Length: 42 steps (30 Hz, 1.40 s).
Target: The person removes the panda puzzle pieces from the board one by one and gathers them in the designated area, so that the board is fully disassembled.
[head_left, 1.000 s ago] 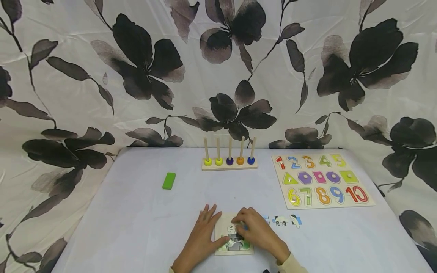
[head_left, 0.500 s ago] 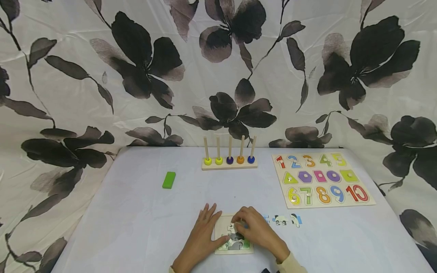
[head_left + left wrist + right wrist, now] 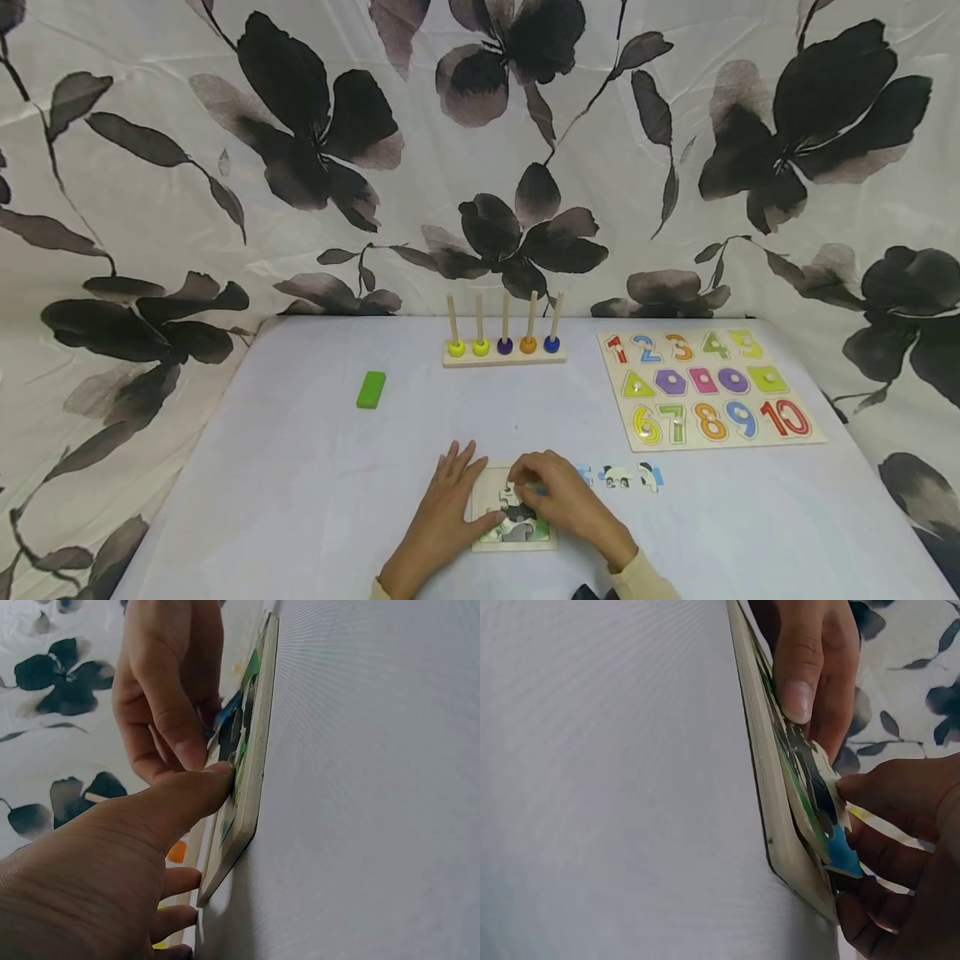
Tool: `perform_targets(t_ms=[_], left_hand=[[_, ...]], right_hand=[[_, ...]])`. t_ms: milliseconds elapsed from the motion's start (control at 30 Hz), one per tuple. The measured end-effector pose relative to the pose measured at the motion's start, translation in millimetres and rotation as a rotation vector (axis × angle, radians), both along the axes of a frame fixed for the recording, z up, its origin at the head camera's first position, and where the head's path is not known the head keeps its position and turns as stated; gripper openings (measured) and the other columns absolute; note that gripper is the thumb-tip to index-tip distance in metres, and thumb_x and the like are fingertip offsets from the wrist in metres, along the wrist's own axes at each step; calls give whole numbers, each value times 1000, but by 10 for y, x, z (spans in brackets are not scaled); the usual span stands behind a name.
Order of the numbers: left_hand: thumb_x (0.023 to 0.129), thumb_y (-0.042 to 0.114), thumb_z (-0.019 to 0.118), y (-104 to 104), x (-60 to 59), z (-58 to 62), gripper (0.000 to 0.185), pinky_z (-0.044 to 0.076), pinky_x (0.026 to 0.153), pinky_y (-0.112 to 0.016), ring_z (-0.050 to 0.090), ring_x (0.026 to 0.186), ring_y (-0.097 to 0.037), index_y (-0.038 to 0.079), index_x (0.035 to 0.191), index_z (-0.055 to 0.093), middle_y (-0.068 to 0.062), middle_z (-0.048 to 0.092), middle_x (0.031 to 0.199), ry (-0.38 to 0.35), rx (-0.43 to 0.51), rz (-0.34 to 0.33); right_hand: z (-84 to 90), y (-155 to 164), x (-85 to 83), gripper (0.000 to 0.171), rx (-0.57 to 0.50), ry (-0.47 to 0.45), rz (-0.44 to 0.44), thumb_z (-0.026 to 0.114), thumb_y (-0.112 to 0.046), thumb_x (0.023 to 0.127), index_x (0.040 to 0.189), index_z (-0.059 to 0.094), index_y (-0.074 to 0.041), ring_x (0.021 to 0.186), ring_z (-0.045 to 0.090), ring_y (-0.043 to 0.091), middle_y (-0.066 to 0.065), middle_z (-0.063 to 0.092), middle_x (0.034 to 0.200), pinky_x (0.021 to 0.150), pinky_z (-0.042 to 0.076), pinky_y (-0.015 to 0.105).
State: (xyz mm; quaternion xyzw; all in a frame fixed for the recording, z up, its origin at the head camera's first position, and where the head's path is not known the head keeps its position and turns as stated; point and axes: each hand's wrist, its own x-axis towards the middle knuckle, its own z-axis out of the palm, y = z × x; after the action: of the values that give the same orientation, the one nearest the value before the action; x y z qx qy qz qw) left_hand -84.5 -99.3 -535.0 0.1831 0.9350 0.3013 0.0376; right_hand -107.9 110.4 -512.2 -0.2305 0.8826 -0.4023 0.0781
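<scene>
A small wooden jigsaw board with a panda picture lies flat near the table's front. My left hand lies along its left side, fingers spread and straight; in the left wrist view the thumb presses on the pieces. My right hand is over the board's upper right, pinching a puzzle piece with a blue corner. That piece sits tilted, its edge raised from the board in the right wrist view. In the head view my right fingers hide most of it.
Loose panda puzzle pieces lie right of my right hand. A number-and-shape board is at the right. Behind stands a peg stand with coloured beads. A green block lies to the left. Floral cloth hangs behind the table.
The whole head view has shifted slightly, with the table's things sitting a little higher in it. Both hands keep nearly the same place on the board.
</scene>
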Motion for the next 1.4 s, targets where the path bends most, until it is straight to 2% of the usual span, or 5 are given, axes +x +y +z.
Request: perform_targets(t_ms=[367,667,933,1200,1400], left_hand=[[81,54,69,21,4,26,81,15,115,-57,12,145,-39,3,139,47,-18,30,153,-18,17,8],[81,68,57,243,7,38,90,8,107,-71,6,139,-56,2,141,44,-29,24,152,35,-64,31],[82,63,60,347,20,42,87,4,104,-75,1,137,-58,3,143,42,-31,21,152,40,-141,57],[83,62,60,370,36,62,86,4,105,-74,2,138,-57,4,144,41,-29,20,153,37,-156,68],[84,63,58,371,41,68,86,4,106,-74,2,139,-56,5,144,40,-29,19,154,37,-162,64]], right_hand=[[-23,10,-14,14,-46,-35,19,67,-6,88,100,71,-11,80,56,4,-7,66,84,75,51,25],[-47,12,-34,13,-43,-11,33,66,-11,89,101,72,-10,81,55,5,-1,69,89,75,50,27],[-49,3,-30,12,-41,-2,29,66,-10,89,100,72,-11,81,56,6,-3,70,87,76,47,29],[-49,7,-21,12,-59,-55,18,66,-10,89,99,71,-14,82,56,4,-5,68,85,76,47,28],[-54,9,-32,15,-56,-49,15,65,-6,88,99,72,-12,82,57,4,-9,69,85,78,47,30]])
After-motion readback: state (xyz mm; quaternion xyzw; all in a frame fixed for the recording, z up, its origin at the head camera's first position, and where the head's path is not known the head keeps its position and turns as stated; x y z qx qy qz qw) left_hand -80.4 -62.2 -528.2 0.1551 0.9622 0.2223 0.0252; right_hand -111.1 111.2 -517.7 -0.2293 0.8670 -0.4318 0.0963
